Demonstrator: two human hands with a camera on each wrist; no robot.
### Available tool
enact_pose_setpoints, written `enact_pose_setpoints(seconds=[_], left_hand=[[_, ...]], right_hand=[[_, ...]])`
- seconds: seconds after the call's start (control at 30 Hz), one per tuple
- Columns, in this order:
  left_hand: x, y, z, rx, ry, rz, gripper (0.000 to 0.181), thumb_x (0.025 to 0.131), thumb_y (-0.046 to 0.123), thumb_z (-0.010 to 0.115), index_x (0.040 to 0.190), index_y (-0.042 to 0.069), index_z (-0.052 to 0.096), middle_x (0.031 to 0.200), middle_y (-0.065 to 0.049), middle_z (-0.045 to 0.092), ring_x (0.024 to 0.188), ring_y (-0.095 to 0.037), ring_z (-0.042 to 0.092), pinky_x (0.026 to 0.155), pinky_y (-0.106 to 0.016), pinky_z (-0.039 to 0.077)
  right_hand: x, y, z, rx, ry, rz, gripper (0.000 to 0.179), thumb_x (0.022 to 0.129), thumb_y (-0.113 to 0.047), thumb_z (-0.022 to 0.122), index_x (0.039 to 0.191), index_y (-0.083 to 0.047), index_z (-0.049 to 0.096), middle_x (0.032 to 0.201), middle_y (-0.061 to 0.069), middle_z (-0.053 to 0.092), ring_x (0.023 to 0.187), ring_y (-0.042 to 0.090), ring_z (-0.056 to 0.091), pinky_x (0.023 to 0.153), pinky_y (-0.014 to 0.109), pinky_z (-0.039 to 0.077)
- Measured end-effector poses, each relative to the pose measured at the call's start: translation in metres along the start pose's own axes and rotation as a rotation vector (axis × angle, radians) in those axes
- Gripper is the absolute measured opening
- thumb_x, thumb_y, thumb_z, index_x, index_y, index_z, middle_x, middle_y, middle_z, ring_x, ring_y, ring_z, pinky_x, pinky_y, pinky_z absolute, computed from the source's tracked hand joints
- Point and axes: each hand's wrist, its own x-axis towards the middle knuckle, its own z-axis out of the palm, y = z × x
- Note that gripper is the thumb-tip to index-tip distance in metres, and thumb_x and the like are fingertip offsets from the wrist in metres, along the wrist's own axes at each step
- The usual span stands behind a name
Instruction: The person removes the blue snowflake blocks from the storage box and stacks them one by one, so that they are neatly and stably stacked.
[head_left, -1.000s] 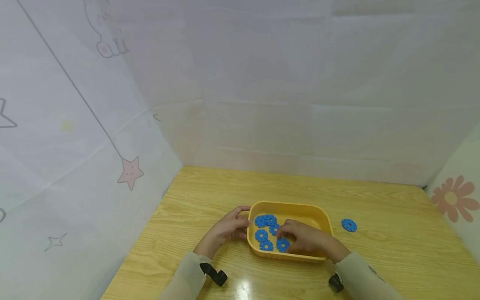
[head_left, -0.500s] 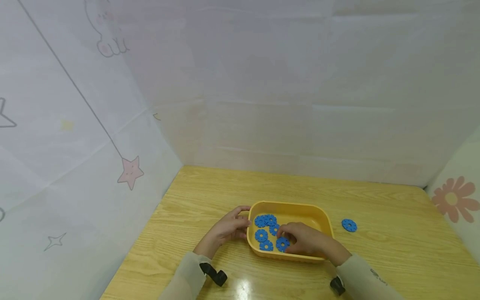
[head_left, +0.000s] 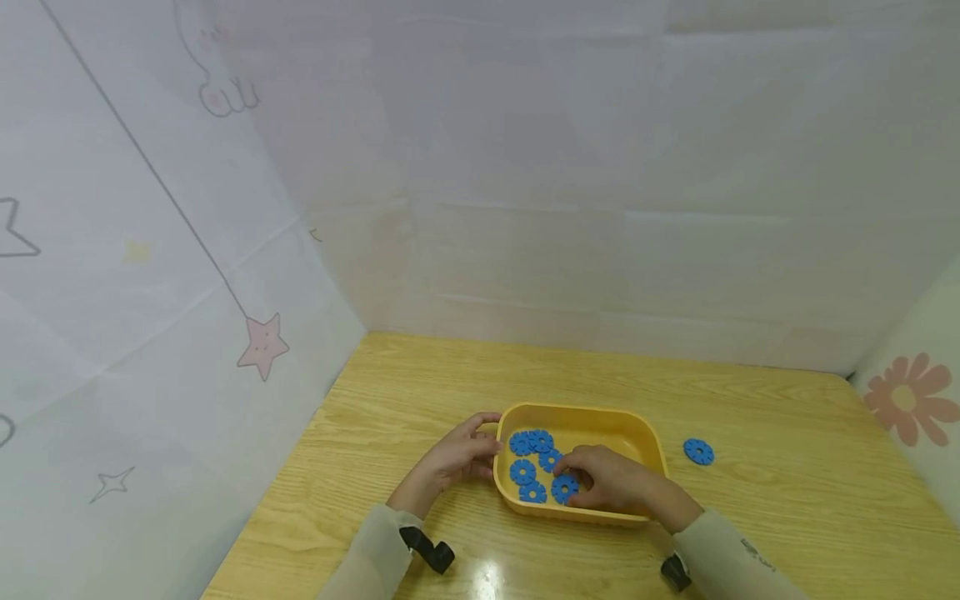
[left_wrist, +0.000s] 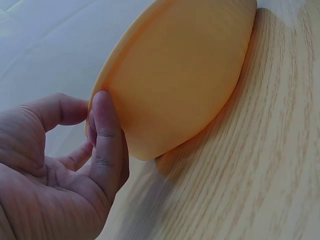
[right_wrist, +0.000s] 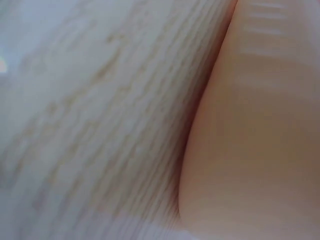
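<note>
A yellow plastic basin point(head_left: 581, 515) stands on the wooden table. My left hand point(head_left: 457, 454) grips its left rim, thumb and fingers on either side of the wall; the left wrist view shows this hand point(left_wrist: 65, 160) at the basin's rim point(left_wrist: 120, 55) up close. My right hand point(head_left: 611, 479) reaches inside with curled fingers and pinches a blue notched interlocking disc point(head_left: 564, 490) at its edge, low in the basin. Several similar blue discs point(head_left: 522, 472) lie flat in the left part, some overlapping. In the right wrist view only the basin's outer wall point(right_wrist: 250, 140) shows, not the hand.
One more blue disc point(head_left: 698, 452) lies on the table point(head_left: 450, 375) to the right of the basin. Pale printed cloth point(head_left: 525, 208) hangs behind the table and along both sides.
The right hand stays inside the basin and has shifted very slightly with the pinched disc. The left hand and the basin have not visibly moved.
</note>
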Motion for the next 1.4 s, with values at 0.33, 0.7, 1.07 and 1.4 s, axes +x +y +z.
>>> enact_pose_setpoints(seconds=[0.33, 0.7, 1.07, 1.4], left_hand=[[0.0, 0.0, 0.001, -0.009, -0.002, 0.005, 0.059, 0.096, 0.005, 0.063, 0.15, 0.01, 0.041, 0.108, -0.016, 0.065, 0.071, -0.013, 0.064, 0.064, -0.03, 0.059], [0.001, -0.001, 0.0, -0.004, -0.001, 0.011, 0.059, 0.096, 0.006, 0.064, 0.15, 0.01, 0.041, 0.109, -0.017, 0.065, 0.072, -0.014, 0.064, 0.066, -0.032, 0.06], [0.0, -0.001, 0.001, -0.01, 0.007, 0.005, 0.061, 0.095, 0.006, 0.064, 0.151, 0.011, 0.041, 0.112, -0.017, 0.064, 0.071, -0.013, 0.063, 0.064, -0.03, 0.059], [0.0, 0.0, 0.001, -0.013, -0.003, 0.009, 0.061, 0.095, 0.006, 0.065, 0.151, 0.011, 0.041, 0.112, -0.017, 0.065, 0.071, -0.014, 0.064, 0.065, -0.031, 0.059]], right_hand=[[-0.012, 0.003, -0.008, 0.068, 0.158, -0.011, 0.036, 0.089, -0.028, 0.079, 0.118, -0.009, 0.07, 0.091, -0.009, 0.059, 0.076, 0.004, 0.051, 0.066, 0.023, 0.049], [-0.036, 0.004, -0.023, 0.026, 0.385, -0.085, 0.03, 0.088, -0.019, 0.079, 0.116, -0.011, 0.069, 0.086, -0.009, 0.057, 0.07, 0.001, 0.046, 0.059, 0.021, 0.045], [-0.061, 0.014, -0.032, -0.011, 0.592, -0.13, 0.034, 0.084, -0.011, 0.082, 0.115, -0.015, 0.07, 0.085, -0.012, 0.055, 0.067, 0.006, 0.048, 0.057, 0.022, 0.044], [-0.097, 0.027, -0.041, -0.035, 0.682, 0.054, 0.034, 0.085, -0.015, 0.082, 0.117, -0.016, 0.071, 0.089, -0.014, 0.06, 0.073, 0.007, 0.054, 0.061, 0.025, 0.05]])
